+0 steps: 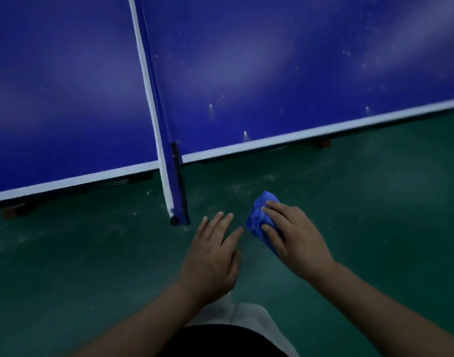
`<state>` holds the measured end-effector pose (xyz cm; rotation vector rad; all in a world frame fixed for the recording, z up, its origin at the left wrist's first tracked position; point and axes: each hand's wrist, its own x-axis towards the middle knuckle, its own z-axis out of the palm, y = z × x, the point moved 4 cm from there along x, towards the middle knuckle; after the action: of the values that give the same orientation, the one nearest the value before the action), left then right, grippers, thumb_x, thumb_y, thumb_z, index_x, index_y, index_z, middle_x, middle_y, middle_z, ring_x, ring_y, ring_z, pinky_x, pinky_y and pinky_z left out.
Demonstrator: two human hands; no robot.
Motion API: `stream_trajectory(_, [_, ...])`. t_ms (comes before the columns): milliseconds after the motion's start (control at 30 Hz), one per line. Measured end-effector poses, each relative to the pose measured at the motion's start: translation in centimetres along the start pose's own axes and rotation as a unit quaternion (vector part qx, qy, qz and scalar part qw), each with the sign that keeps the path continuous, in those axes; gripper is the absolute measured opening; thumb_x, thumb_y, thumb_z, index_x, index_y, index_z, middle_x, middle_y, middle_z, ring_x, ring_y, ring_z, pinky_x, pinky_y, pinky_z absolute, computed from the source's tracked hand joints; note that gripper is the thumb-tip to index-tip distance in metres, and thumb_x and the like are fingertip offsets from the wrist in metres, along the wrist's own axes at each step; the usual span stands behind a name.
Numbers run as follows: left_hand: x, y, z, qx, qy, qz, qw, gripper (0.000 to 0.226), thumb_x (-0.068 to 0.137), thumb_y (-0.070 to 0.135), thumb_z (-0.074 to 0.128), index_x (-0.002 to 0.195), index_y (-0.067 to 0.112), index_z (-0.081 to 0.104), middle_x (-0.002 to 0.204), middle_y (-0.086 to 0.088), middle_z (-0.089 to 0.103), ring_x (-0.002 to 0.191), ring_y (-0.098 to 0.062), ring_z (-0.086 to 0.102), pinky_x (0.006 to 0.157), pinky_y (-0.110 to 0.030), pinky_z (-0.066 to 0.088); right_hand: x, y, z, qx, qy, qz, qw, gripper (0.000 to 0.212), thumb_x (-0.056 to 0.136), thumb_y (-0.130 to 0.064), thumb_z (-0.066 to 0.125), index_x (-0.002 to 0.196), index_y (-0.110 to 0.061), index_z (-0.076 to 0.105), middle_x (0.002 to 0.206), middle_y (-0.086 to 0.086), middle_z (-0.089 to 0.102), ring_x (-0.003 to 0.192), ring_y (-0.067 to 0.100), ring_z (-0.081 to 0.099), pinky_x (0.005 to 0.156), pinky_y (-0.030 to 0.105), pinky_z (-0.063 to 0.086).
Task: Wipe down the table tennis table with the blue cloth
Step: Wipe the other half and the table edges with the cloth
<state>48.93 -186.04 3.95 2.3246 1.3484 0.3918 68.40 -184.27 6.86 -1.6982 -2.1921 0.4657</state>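
**A:** From the head camera, where is the blue cloth (258,215)?

**B:** In the right hand (295,235), bunched into a wad. The fingers curl over the top of it and it sticks out past the fingertips. The thumb is hidden, but I judge it pinches from beneath, since the wad hangs over the green floor (375,202) with nothing under it.

**A:** And the left hand (213,253)?

**B:** It holds nothing. The fingers are straight and slightly spread, palm down. It is just beside the cloth but apart from it, with the fingertips near the end of the net post (178,176).

**A:** Why bunched rather than flat?

**B:** Probably to make a firm pad for pressing. Both hands hover off the table tennis table (285,73), on the person's side of its white edge line, so nothing is being wiped at this moment.

**A:** Why stand at that spot?

**B:** The net (150,99) divides the top and the person faces its end, so either half looks reachable. The half right of the net carries pale specks (245,135), several of them close to the edge. That is likely the part to wipe, and the cloth hand is on that side.

**A:** Anything in the way?

**B:** The post overhangs the edge just ahead of the left hand, so a sweep toward it could snag. Below the arms, only pale and dark clothing (236,328) shows.
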Motion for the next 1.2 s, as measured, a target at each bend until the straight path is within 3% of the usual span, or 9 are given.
stream_trajectory(267, [7.8,-0.8,0.2,-0.045,0.086,-0.166,0.981,0.056,0.089,0.030,0.049,0.141,0.011,0.053,0.156,-0.018,0.038,0.148,-0.036,0.027,0.120,-0.052,0.018,11.0,2.4,-3.4,-0.008,-0.064,-0.139,0.988,0.041,0.103,-0.037,0.048,0.124,-0.009,0.068,0.132,0.006,0.063,0.106,0.023,0.061,0.091,0.032,0.048])
stream_trajectory(533, [9.8,-2.9,1.4,-0.023,0.153,-0.348,0.924,0.054,0.087,0.029,0.047,0.136,0.006,0.051,0.156,-0.020,0.030,0.148,-0.036,0.025,0.118,-0.051,0.020,21.3,1.3,5.9,-0.053,-0.116,-0.346,0.929,0.034,0.099,-0.033,0.053,0.126,-0.015,0.063,0.136,0.006,0.061,0.105,0.032,0.060,0.084,0.043,0.054])
stream_trajectory(633, [11.1,-3.8,2.0,-0.009,0.151,-0.408,0.901,0.054,0.086,0.029,0.047,0.136,0.008,0.054,0.158,-0.020,0.032,0.149,-0.037,0.026,0.119,-0.054,0.022,24.3,4.4,8.8,-0.111,-0.140,-0.385,0.906,0.038,0.098,-0.040,0.051,0.131,-0.024,0.057,0.147,0.000,0.052,0.133,0.034,0.042,0.099,0.050,0.046])
stream_trajectory(733, [12.2,-4.3,2.3,0.005,0.155,-0.473,0.867,0.054,0.089,0.030,0.046,0.138,0.010,0.053,0.160,-0.018,0.029,0.151,-0.036,0.023,0.120,-0.055,0.022,27.2,8.0,9.0,-0.086,-0.159,-0.456,0.871,0.039,0.100,-0.034,0.046,0.135,-0.018,0.053,0.151,0.004,0.049,0.145,0.034,0.030,0.119,0.049,0.021])
stream_trajectory(867, [13.6,-4.5,3.2,0.003,0.173,-0.534,0.828,0.054,0.094,0.031,0.041,0.142,0.009,0.050,0.161,-0.018,0.027,0.151,-0.035,0.021,0.120,-0.056,0.020,36.9,10.6,8.0,-0.131,-0.137,-0.322,0.927,0.050,0.099,-0.032,0.034,0.140,-0.010,0.053,0.151,0.011,0.049,0.145,0.041,0.028,0.115,0.061,0.029])
stream_trajectory(933, [14.2,-4.5,3.3,0.005,0.184,-0.552,0.813,0.054,0.094,0.030,0.040,0.141,0.007,0.050,0.160,-0.019,0.029,0.150,-0.036,0.023,0.120,-0.056,0.021,41.9,10.3,8.1,-0.121,-0.118,-0.197,0.966,0.057,0.102,-0.035,0.026,0.147,-0.007,0.045,0.158,0.012,0.039,0.149,0.040,0.024,0.120,0.056,0.022])
stream_trajectory(1000, [14.6,-4.5,3.3,0.005,0.198,-0.568,0.799,0.054,0.094,0.029,0.040,0.142,0.005,0.049,0.159,-0.019,0.030,0.149,-0.037,0.024,0.121,-0.056,0.022,43.1,7.6,8.7,-0.107,-0.109,-0.170,0.974,0.058,0.103,-0.036,0.027,0.150,-0.005,0.042,0.160,0.013,0.035,0.149,0.037,0.024,0.122,0.053,0.020])
stream_trajectory(1067, [14.7,-4.7,3.7,0.005,0.212,-0.580,0.787,0.056,0.093,0.028,0.041,0.144,0.004,0.046,0.159,-0.020,0.029,0.149,-0.037,0.024,0.121,-0.055,0.022,38.3,4.8,9.6,-0.083,-0.110,-0.330,0.934,0.049,0.103,-0.029,0.038,0.141,-0.002,0.050,0.151,0.020,0.045,0.142,0.039,0.035,0.118,0.053,0.026])
stream_trajectory(1200, [14.9,-5.2,4.5,0.019,0.221,-0.582,0.783,0.058,0.090,0.024,0.044,0.143,0.000,0.047,0.158,-0.023,0.030,0.145,-0.042,0.028,0.121,-0.055,0.021,30.2,5.6,9.2,-0.071,-0.270,-0.630,0.725,0.045,0.103,-0.034,0.045,0.141,-0.012,0.055,0.153,0.011,0.046,0.145,0.032,0.038,0.119,0.049,0.027])
